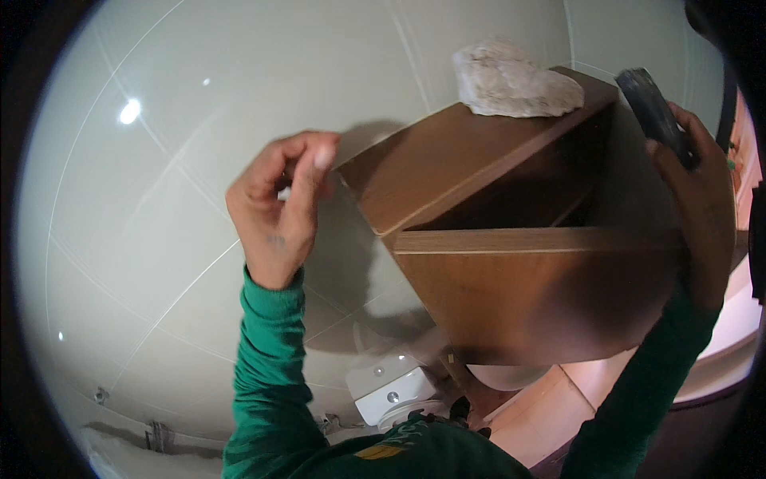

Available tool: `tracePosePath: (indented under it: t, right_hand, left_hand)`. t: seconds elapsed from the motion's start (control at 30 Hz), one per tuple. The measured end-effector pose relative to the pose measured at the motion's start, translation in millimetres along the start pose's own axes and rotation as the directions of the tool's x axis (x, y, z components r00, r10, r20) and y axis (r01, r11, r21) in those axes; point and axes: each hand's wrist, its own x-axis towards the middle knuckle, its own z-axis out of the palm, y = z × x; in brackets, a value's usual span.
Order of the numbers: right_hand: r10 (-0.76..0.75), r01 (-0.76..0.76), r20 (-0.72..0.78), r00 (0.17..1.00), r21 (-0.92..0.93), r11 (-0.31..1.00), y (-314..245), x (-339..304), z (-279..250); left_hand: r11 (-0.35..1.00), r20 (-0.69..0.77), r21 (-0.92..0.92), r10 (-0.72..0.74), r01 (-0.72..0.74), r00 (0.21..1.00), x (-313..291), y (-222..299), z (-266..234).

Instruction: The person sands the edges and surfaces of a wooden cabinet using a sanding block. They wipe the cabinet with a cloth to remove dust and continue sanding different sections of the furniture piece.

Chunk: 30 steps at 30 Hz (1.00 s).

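My left hand (281,203) is raised in front of the tiled wall, beside the left end of a brown wooden cabinet (447,172). Its thumb and fingers are curled together in a pinch; anything between them is too small or hidden to make out. At the right, my right hand (700,191) grips a long, dark, block-like object (653,104) whose kind I cannot tell. The cabinet's door (527,291) stands ajar towards me, and the inside is dark. On the cabinet's top lies a crumpled whitish cloth or bag (511,80).
Pale glossy tiles (159,239) cover the wall behind the cabinet. Below is a white toilet cistern (391,395) with a button on its lid. Metal fittings (158,437) stick out at the lower left. A pinkish-lit area with a pale curved edge (722,363) shows at the right.
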Motion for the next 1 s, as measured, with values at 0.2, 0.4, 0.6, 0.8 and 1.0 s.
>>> tracePosePath:
  t: [0.2,0.4,0.6,0.8,1.0]
  right_hand:
    - [0.080,-0.080,-0.003,0.997,0.105,0.991,-5,1,-5]
    - [0.126,-0.127,0.016,0.992,0.166,0.978,4,8,3]
    - [0.062,-0.056,-0.053,0.997,0.112,0.992,6,6,-6]
    - [0.124,-0.121,-0.010,0.992,0.153,0.981,-4,-5,-19]
    - [0.106,-0.111,0.035,0.994,0.206,0.972,-7,-2,-17]
  left_hand:
    - [0.528,0.716,0.007,0.590,-0.849,0.373,121,48,113]
    - [0.591,0.859,0.325,0.142,-0.738,0.492,139,5,218]
    - [0.742,0.881,0.286,0.047,-0.607,0.472,126,3,152]
    - [0.882,0.814,0.279,-0.007,-0.380,0.581,46,6,-7]
    - [0.903,0.722,0.185,0.143,-0.388,0.677,14,4,-44]
